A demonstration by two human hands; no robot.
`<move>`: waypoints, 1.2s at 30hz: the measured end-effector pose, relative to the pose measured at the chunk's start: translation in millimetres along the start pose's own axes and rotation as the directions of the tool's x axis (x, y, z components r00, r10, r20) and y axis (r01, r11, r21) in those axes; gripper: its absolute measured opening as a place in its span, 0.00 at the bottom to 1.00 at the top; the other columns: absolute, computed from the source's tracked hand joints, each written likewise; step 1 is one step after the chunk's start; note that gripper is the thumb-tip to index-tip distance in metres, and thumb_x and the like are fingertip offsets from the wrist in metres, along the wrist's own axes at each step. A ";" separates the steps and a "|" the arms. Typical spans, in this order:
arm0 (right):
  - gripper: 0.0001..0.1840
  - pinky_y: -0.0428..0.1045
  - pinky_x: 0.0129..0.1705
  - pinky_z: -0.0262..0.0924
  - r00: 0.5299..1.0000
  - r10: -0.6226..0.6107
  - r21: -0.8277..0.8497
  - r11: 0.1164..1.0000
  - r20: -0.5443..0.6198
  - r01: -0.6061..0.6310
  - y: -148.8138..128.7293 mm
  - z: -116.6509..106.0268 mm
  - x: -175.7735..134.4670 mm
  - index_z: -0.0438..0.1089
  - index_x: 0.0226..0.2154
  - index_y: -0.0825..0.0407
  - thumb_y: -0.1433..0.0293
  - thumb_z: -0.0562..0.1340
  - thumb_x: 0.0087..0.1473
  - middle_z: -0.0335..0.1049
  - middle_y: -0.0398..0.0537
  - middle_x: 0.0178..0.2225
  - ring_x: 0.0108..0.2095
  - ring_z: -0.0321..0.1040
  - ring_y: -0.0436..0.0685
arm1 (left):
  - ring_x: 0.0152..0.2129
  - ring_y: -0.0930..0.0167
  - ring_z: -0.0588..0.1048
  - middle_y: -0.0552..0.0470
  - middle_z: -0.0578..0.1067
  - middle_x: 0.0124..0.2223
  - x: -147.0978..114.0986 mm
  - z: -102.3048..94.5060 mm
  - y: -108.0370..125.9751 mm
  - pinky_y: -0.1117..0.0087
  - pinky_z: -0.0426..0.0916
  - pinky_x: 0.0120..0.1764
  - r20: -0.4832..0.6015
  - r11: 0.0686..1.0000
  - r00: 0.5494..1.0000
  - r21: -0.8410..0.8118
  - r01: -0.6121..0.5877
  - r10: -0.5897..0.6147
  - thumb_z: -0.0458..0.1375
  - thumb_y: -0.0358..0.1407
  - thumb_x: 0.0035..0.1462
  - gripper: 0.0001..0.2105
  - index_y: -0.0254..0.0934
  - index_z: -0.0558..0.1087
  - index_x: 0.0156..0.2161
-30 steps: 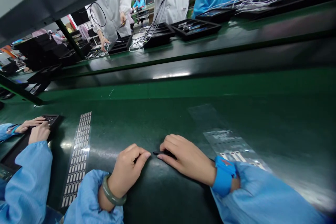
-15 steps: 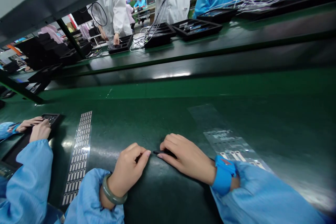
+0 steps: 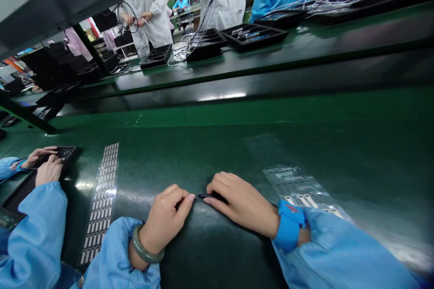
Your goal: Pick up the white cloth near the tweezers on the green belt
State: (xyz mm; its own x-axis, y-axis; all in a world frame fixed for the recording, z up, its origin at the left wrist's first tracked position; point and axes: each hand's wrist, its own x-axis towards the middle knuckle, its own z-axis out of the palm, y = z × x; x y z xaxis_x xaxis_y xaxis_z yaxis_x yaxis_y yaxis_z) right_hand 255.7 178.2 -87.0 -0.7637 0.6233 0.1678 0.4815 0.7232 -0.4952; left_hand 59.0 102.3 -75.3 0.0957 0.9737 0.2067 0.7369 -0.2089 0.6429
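Note:
My left hand (image 3: 168, 216), with a green bangle at its wrist, rests on the green bench, thumb and forefinger pinched together. Anything between those fingertips is too small or hidden to make out. Just to the right, my right hand (image 3: 237, 203) wears a blue wrist strap (image 3: 290, 223). Its fingers are closed round a slim black tweezers-like tool (image 3: 204, 196), whose tip points toward my left fingertips with a small gap between; most of it is hidden by the hand. A clear sheet with a few pale stickers (image 3: 307, 200) lies beyond my right forearm, partly under the sleeve.
A long sheet of small pale stickers (image 3: 101, 201) lies left of my left hand. Farther left, a co-worker's hands (image 3: 49, 169) are at a black tray (image 3: 73, 156). Across the bench, black trays (image 3: 254, 37) and white cables (image 3: 342, 4) sit on a raised ledge, with people behind.
My hands and the black tool have not visibly moved. The co-worker's nearer hand at left has shifted slightly left, and a person in white behind the ledge has lifted a hand off a tray.

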 end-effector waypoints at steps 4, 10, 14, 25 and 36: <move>0.12 0.52 0.37 0.53 1.000 0.006 0.000 1.000 0.003 -0.006 0.0 -0.9 0.5 0.65 0.33 0.52 0.61 0.53 0.59 0.66 0.47 0.33 0.35 0.61 0.56 | 0.24 0.77 0.65 0.55 0.66 0.25 0.1 -0.1 0.4 0.75 0.58 0.29 0.004 1.000 1.000 0.006 -0.002 0.002 0.50 0.36 0.61 0.12 0.36 0.69 0.28; 0.11 0.52 0.37 0.53 1.000 0.005 0.000 1.000 0.000 -0.005 -0.3 -0.7 1.3 0.65 0.33 0.52 0.62 0.54 0.59 0.66 0.46 0.33 0.35 0.61 0.56 | 0.24 0.77 0.65 0.55 0.67 0.26 0.6 0.0 1.0 0.75 0.58 0.30 0.011 1.000 1.000 0.013 -0.014 0.013 0.50 0.35 0.61 0.11 0.36 0.69 0.28; 0.11 0.52 0.37 0.54 1.000 0.007 -0.002 1.000 0.003 -0.007 -0.5 -0.7 1.2 0.65 0.33 0.52 0.62 0.54 0.59 0.66 0.46 0.32 0.35 0.61 0.56 | 0.24 0.76 0.65 0.55 0.67 0.26 0.2 0.1 1.1 0.75 0.58 0.30 0.015 1.000 1.000 0.018 -0.020 0.020 0.50 0.35 0.61 0.11 0.36 0.69 0.28; 0.11 0.52 0.37 0.54 1.000 -0.004 -0.009 1.000 -0.008 0.004 -0.4 0.2 0.0 0.65 0.33 0.52 0.62 0.54 0.59 0.65 0.46 0.32 0.35 0.61 0.56 | 0.25 0.77 0.66 0.55 0.67 0.26 -0.1 -0.2 0.1 0.75 0.58 0.30 0.021 1.000 1.000 0.022 -0.016 0.015 0.50 0.36 0.61 0.11 0.36 0.69 0.29; 0.11 0.51 0.37 0.54 1.000 -0.005 -0.014 1.000 -0.030 0.004 -1.3 -0.9 0.8 0.66 0.33 0.51 0.62 0.55 0.59 0.66 0.47 0.32 0.34 0.62 0.55 | 0.25 0.75 0.67 0.54 0.68 0.27 0.0 0.0 1.0 0.73 0.59 0.30 0.041 0.999 0.999 0.037 -0.031 0.030 0.49 0.37 0.61 0.11 0.36 0.69 0.29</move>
State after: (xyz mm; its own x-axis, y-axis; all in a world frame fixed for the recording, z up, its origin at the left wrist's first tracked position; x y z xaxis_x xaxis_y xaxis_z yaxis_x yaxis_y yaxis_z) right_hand 254.8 178.0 -85.5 -0.7527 0.6285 0.1959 0.4841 0.7301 -0.4823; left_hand 59.8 102.1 -74.7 0.1451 0.9699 0.1954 0.7577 -0.2359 0.6085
